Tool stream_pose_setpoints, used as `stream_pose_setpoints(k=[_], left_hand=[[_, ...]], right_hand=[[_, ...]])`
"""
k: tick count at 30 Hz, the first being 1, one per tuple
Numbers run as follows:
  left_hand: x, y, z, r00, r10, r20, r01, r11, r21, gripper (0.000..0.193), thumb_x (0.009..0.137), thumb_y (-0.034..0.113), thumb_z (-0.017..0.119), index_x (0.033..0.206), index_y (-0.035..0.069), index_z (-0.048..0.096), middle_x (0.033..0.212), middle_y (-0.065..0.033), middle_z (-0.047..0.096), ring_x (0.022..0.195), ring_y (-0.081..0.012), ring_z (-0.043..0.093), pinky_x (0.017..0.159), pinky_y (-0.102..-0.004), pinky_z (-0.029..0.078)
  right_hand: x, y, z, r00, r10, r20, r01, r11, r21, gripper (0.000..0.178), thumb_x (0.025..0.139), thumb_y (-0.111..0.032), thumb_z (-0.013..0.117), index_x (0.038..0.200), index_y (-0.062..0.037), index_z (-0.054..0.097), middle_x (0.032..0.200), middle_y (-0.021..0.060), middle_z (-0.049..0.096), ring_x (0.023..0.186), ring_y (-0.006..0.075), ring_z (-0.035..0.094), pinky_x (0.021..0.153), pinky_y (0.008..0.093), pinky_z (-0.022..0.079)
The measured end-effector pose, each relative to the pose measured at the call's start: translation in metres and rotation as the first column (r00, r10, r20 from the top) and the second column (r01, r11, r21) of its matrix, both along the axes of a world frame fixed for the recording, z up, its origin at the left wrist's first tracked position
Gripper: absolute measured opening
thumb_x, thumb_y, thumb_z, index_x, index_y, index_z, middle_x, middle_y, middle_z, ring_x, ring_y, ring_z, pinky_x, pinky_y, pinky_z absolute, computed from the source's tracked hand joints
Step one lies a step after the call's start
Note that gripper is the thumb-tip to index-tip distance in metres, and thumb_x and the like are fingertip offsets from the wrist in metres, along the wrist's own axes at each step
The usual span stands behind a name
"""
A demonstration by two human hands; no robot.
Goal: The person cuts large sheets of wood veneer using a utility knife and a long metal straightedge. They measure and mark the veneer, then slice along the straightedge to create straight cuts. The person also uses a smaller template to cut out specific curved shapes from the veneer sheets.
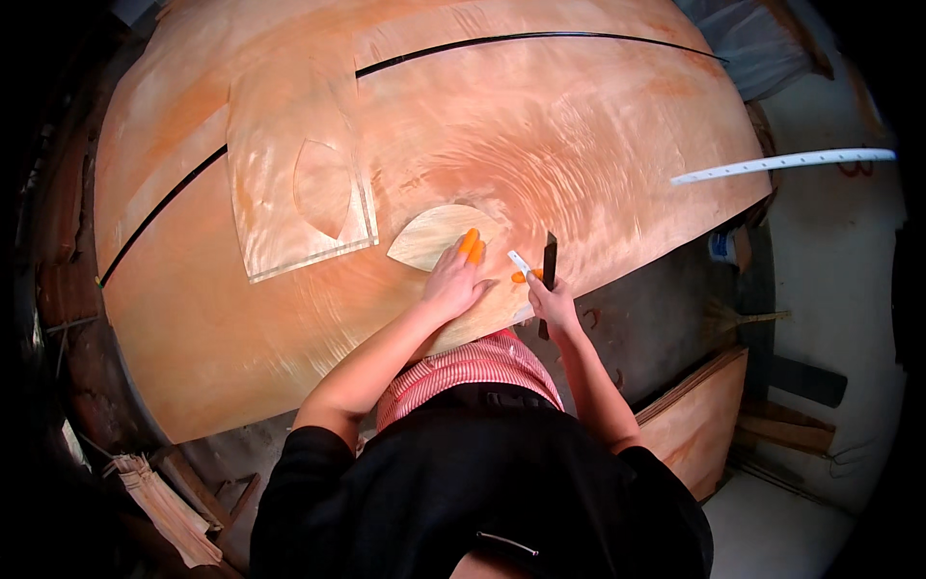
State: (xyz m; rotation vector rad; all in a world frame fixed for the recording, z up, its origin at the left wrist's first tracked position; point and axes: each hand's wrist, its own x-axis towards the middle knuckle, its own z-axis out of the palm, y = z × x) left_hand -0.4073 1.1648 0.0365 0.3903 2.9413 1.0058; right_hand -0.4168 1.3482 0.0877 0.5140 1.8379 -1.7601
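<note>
My left hand [455, 281] lies flat with its fingers stretched over a pale, pointed-oval piece of wood veneer [422, 236], pressing on its right part. Orange covers sit on two of its fingertips. To the right, my right hand [554, 303] is closed round a dark, flat knife-like blade [550, 262] that stands out above and below the fist. A short white strip with small marks [519, 261], like tape, sticks out from the same hand's fingers. Orange shows on a fingertip there too.
A large wood veneer sheet [598, 125] covers the worktop. On it lie a smaller veneer panel [270, 207] with an oval shape, and a long black strip [482, 44]. A marked white tape [772, 166] reaches over the right edge. Boards [699, 415] lean at the lower right.
</note>
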Motion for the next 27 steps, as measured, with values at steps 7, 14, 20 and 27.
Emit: stream_pose_setpoints(k=[7,14,20,27], left_hand=[[-0.022,0.019,-0.017,0.999,-0.040,0.019,0.042,0.993,-0.113,0.066,0.072,0.036,0.057,0.119,-0.004,0.034,0.128,-0.0184,0.028,0.120,-0.0305,0.024,0.098,-0.0395,0.021],[-0.026,0.029,-0.017,0.998,-0.012,0.061,0.024,0.982,-0.190,0.069,0.071,0.039,0.057,0.119,-0.003,0.034,0.127,-0.0172,0.029,0.120,-0.0294,0.023,0.098,-0.0406,0.021],[-0.038,0.034,-0.011,0.997,-0.071,0.038,0.077,0.971,-0.224,0.070,0.067,0.039,0.059,0.120,0.000,0.035,0.124,-0.0154,0.033,0.116,-0.0279,0.029,0.095,-0.0399,0.024],[-0.045,0.043,-0.017,0.985,-0.121,0.120,0.159,0.901,-0.403,0.068,0.064,0.044,0.060,0.113,0.000,0.043,0.118,-0.0124,0.039,0.113,-0.0250,0.027,0.094,-0.0364,0.021]], right_hand=[[-0.050,0.002,-0.030,0.999,0.035,-0.018,-0.037,0.991,-0.125,0.020,0.082,-0.019,0.051,0.067,-0.0089,0.045,0.049,-0.0045,0.036,0.037,0.0031,0.028,0.033,0.0180,0.019],[-0.061,0.006,-0.089,0.979,0.198,0.052,-0.205,0.931,0.303,0.021,0.079,-0.019,0.055,0.064,-0.0064,0.049,0.048,-0.0021,0.042,0.038,0.0052,0.034,0.035,0.0202,0.025],[-0.059,0.010,-0.102,0.978,0.206,0.028,-0.205,0.933,0.294,0.020,0.078,-0.018,0.055,0.064,-0.0048,0.050,0.048,-0.0011,0.045,0.039,0.0066,0.037,0.037,0.0214,0.028],[-0.071,0.022,-0.112,0.838,0.524,-0.151,-0.385,0.765,0.517,0.022,0.078,-0.021,0.055,0.062,-0.0054,0.050,0.048,-0.0009,0.045,0.040,0.0067,0.039,0.038,0.0233,0.030]])
